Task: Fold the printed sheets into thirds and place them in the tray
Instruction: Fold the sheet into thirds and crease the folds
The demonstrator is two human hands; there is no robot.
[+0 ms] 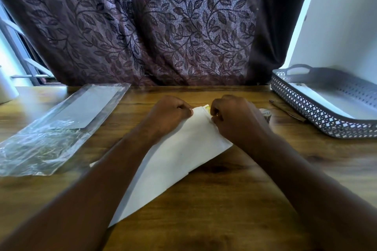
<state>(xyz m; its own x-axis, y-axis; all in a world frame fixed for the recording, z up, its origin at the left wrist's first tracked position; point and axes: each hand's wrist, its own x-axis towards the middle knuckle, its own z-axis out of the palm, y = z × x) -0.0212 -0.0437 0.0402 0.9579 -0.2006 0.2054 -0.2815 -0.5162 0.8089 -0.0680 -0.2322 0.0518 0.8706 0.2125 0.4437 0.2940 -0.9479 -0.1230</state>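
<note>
Wooden worktop (pixel 224 199) below, my left hand (pixel 169 114) and right hand (pixel 234 116) pinch the sheet (pixel 173 159) at its far edge; I'd square corners before creasing.

Your tabletop (pixel 214 199) is brown wood grain with a smooth, faintly glossy finish. On it, the sheet (pixel 173 157) is plain white matt paper. Left of the sheet, a clear plastic sleeve (pixel 51 128) looks crinkled and shiny. Right of the sheet, the tray (pixel 318 116) is grey perforated plastic. Behind the tabletop hangs a woven cloth curtain (pixel 153 26) with a slightly sheeny leaf pattern.
</note>
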